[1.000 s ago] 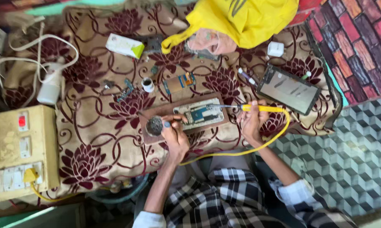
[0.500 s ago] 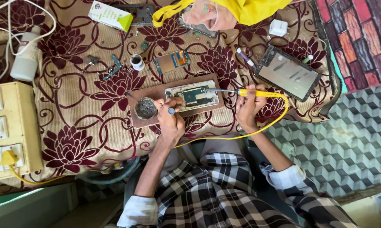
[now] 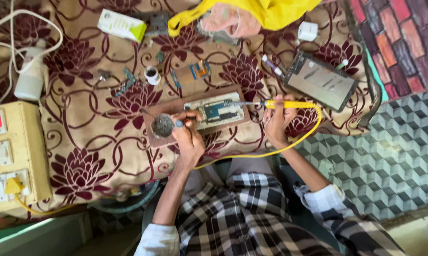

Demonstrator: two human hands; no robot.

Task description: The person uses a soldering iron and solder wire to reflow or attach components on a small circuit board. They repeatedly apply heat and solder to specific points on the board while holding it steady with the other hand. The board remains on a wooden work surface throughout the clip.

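A yellow switchboard (image 3: 7,156) sits at the left edge of the flower-patterned cloth (image 3: 86,137). Near the cloth's middle lies a wooden board (image 3: 164,111) bearing a round tin (image 3: 162,125) and a phone circuit board (image 3: 216,111). The left hand (image 3: 188,135) rests on the board beside the tin, its grip pinching a thin tool with a blue end (image 3: 179,123). The right hand (image 3: 276,119) has its grip wrapped around a yellow soldering iron (image 3: 282,104), tip on the circuit board. A phone screen (image 3: 323,81) lies toward the right edge.
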